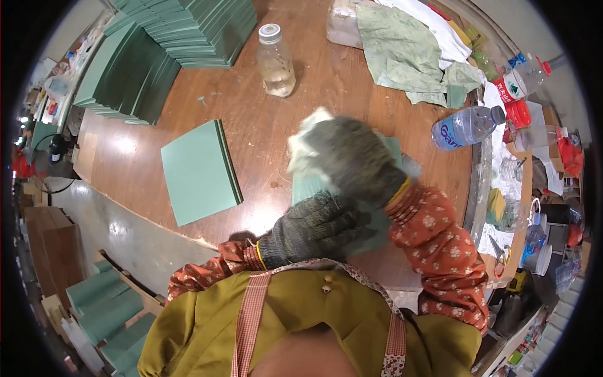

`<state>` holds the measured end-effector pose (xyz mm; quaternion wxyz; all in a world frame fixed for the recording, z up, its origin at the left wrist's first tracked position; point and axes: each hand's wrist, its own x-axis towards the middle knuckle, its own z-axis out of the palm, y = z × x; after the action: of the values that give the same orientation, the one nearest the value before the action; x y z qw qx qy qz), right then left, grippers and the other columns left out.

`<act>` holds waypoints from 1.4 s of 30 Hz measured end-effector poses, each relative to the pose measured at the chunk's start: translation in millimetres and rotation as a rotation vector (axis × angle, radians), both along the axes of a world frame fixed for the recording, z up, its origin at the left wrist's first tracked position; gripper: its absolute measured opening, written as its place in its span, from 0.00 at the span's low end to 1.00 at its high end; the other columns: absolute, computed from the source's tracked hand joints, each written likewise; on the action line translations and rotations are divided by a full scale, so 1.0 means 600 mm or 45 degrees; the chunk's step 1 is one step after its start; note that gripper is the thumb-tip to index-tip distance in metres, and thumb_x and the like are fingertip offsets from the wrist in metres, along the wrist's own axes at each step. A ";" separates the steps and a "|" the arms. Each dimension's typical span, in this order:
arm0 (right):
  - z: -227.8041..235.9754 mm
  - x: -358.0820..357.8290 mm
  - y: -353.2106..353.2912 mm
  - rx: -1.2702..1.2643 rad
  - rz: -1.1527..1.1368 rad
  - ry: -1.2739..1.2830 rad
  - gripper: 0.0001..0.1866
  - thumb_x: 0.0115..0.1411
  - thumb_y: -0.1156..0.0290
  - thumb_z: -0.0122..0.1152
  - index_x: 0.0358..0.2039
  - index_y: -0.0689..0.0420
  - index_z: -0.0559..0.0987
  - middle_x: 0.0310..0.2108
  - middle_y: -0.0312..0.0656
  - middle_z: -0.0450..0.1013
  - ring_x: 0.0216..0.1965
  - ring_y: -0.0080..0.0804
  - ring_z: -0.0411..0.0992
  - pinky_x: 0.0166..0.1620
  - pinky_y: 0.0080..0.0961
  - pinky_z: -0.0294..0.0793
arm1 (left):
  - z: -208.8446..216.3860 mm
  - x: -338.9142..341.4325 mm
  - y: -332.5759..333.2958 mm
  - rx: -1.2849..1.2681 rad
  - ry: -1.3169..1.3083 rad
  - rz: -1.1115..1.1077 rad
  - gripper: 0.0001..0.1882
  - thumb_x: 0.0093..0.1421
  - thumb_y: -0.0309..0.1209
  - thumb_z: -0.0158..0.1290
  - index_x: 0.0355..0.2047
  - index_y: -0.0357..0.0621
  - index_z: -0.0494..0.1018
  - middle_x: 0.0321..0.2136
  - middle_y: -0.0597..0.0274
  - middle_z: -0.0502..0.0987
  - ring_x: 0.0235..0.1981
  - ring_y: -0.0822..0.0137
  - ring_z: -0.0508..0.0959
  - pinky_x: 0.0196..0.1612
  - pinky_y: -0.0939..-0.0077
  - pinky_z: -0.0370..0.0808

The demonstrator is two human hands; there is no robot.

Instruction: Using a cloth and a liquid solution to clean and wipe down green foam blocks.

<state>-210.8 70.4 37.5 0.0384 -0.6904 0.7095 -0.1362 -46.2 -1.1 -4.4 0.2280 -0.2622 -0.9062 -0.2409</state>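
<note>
My left hand [317, 227], in a dark grey knitted glove, lies with its fingers stretched out flat across a pale green flat board [306, 190] near the table's front edge. Above the same board is my right hand [359, 157], gloved too and smeared by motion. Its fingers are closed on a crumpled whitish cloth [304, 147] that sticks out to the left. Both hands and the cloth hide most of the board. To the left, a couple of similar green boards [198, 173] lie stacked one on another, touching neither hand.
Tall stacks of green boards [201, 31] stand at the far left of the brown table [251, 110]. Behind my hands is a glass jar [276, 66] with a lid. A plastic bottle [461, 128] lies at the right, near a crumpled green-stained cloth [402, 50].
</note>
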 end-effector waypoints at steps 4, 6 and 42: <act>-0.021 -0.056 0.080 -0.101 -0.382 0.418 0.12 0.53 0.65 0.55 0.38 0.47 0.77 0.33 0.40 0.72 0.39 0.38 0.70 0.43 0.37 0.69 | -0.029 0.005 0.005 0.101 -0.080 0.022 0.22 0.46 0.37 0.56 0.44 0.47 0.75 0.48 0.56 0.74 0.52 0.53 0.72 0.55 0.53 0.68; -0.008 -0.069 0.109 0.083 -0.596 0.253 0.12 0.52 0.65 0.55 0.38 0.48 0.77 0.33 0.41 0.73 0.38 0.39 0.71 0.43 0.38 0.69 | -0.028 0.008 0.007 0.070 -0.067 0.031 0.21 0.46 0.37 0.56 0.43 0.48 0.76 0.48 0.57 0.74 0.52 0.53 0.72 0.55 0.53 0.68; -0.062 0.031 0.061 -0.256 -0.329 0.567 0.19 0.57 0.64 0.51 0.48 0.59 0.71 0.45 0.47 0.68 0.46 0.45 0.68 0.50 0.42 0.67 | 0.003 0.051 -0.035 1.043 -0.847 0.724 0.12 0.57 0.32 0.59 0.39 0.40 0.75 0.24 0.61 0.77 0.23 0.77 0.73 0.28 0.79 0.72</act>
<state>-192.2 106.9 0.5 -0.2050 -0.6075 0.7654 -0.0545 -15.5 -22.0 -2.4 0.0700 0.1895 -0.7968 -0.5695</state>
